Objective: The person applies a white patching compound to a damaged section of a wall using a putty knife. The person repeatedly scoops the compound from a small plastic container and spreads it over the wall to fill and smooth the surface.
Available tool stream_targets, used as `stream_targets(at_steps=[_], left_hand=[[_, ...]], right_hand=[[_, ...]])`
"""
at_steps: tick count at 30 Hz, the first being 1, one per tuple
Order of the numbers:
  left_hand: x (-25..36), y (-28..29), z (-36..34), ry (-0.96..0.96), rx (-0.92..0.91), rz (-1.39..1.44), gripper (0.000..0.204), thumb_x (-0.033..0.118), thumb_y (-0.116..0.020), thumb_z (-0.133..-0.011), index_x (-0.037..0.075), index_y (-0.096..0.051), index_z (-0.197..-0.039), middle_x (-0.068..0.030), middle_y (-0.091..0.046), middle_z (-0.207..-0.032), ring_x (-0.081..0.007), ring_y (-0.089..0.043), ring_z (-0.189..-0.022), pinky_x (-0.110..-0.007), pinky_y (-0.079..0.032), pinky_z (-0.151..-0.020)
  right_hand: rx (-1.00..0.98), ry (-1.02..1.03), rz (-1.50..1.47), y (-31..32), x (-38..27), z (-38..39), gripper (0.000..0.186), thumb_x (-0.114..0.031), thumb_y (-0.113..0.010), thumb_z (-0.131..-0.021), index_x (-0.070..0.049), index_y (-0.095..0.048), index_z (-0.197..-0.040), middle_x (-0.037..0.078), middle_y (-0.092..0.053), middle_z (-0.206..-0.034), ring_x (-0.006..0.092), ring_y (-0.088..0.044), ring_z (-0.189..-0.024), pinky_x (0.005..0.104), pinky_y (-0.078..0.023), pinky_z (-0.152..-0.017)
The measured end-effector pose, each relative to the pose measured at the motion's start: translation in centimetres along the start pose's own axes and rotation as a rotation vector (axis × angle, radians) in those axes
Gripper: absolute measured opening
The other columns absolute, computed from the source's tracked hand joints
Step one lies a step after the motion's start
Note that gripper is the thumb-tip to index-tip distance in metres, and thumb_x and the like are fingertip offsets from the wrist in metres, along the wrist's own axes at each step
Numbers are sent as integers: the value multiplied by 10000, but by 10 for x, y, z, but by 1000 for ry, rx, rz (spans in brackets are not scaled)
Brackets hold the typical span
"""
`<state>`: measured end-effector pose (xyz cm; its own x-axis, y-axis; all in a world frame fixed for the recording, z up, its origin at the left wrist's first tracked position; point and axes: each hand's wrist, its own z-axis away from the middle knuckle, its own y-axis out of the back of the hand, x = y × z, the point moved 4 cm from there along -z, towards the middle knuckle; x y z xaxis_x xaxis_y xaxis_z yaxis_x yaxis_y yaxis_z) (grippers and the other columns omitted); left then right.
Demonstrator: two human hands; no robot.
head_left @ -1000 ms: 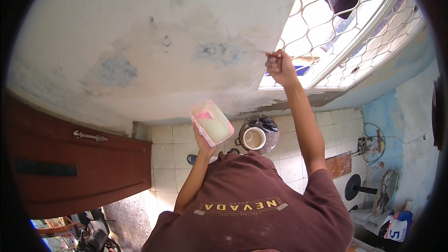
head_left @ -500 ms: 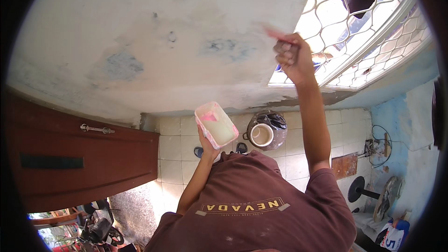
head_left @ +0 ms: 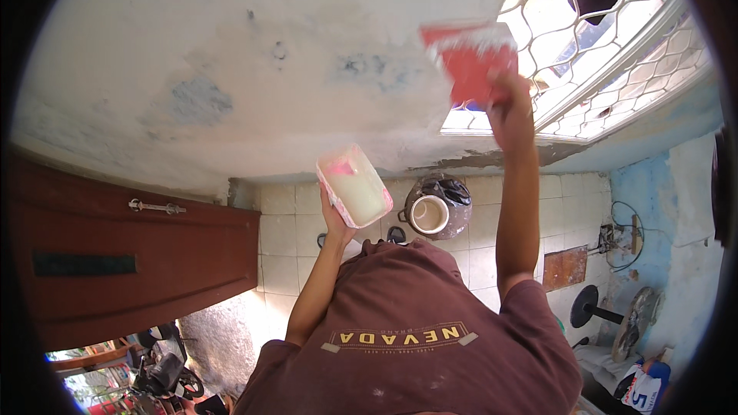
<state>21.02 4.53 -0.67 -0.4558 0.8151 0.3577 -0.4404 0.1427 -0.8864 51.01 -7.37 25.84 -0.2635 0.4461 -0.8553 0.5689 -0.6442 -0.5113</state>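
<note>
My left hand (head_left: 334, 217) holds a pale plastic tub (head_left: 357, 194) with pink-stained edges, milky white contents and a pink patch at its upper end. My right hand (head_left: 509, 107) is raised, gripping a blurred red flat scraper (head_left: 473, 61) smeared with white, near the wall's edge beside the grilled window (head_left: 576, 69). The wall (head_left: 192, 46) is pale with grey-blue blotches. On the tiles below stands a dark paint-spattered drum (head_left: 453, 207) with a white round container (head_left: 428, 214) on it.
A brown door (head_left: 138, 261) with a latch is at left, a parked motorbike (head_left: 161, 369) beyond it. At right are cables by a blue wall, a brown board (head_left: 563, 269), a black disc-ended post (head_left: 600, 310) and a sack (head_left: 642, 384). My sandalled feet are below the tub.
My right hand has moved up and right, and the red scraper has turned from edge-on to show its broad face. My left hand still holds the tub, now slightly higher.
</note>
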Motion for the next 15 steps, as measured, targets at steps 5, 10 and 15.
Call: stream_targets(at_steps=[5, 10, 15], left_hand=[[3, -13, -6, 22, 21, -24, 719, 636, -360, -998, 102, -392, -1479, -115, -525, -1414, -281, -540, -1275, -453, -448, -1082], [-2, -36, -7, 91, -23, -128, 741, 646, -359, -994, 71, -419, -1456, -137, -561, -1370, -271, -581, -1230, -432, -483, -1047], [-26, -35, -10, 116, -100, -155, 736, 652, -343, -994, 63, -450, -1423, -137, -594, -1320, -257, -610, -1191, -411, -526, -994]], right_hand=[[-212, 115, 562, -2, 41, 88, 143, -97, -672, -854, 30, -672, -919, 49, -634, -799, 110, -563, -708, 272, -450, -632], [-116, 144, 675, 1, 70, 135, 103, -61, -680, -898, 28, -665, -949, 57, -658, -876, 110, -582, -715, 280, -460, -633], [13, 147, 861, 2, 94, 161, 109, -88, -671, -917, 9, -634, -951, 95, -629, -793, 159, -558, -628, 327, -433, -572]])
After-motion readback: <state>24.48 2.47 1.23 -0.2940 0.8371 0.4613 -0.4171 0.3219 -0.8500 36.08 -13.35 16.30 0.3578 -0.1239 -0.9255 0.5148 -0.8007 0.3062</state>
